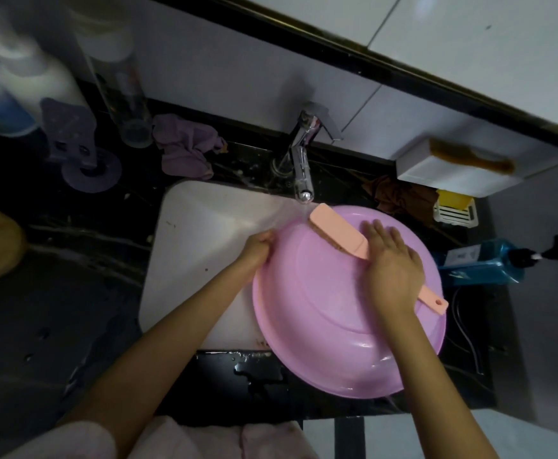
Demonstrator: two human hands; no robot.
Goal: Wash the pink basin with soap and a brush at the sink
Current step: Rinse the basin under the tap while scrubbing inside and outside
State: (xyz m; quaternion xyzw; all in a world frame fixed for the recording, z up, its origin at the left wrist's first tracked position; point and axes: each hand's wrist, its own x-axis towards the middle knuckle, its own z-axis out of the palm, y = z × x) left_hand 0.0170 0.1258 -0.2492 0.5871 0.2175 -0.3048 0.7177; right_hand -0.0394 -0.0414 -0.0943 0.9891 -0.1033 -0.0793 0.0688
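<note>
Brush (337, 231) middle hides under right hand (393, 263), fingers flat, grip unclear; left hand (257, 250) curls fingers round basin (320, 309) rim.

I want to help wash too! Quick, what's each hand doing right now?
Left hand: closed, gripping the pink basin by its rim.
Right hand: closed round the brush handle, pressing it on the basin.

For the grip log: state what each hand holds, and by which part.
Left hand grips the pink basin by its left rim. Right hand holds the brush by the middle of its handle.
</note>
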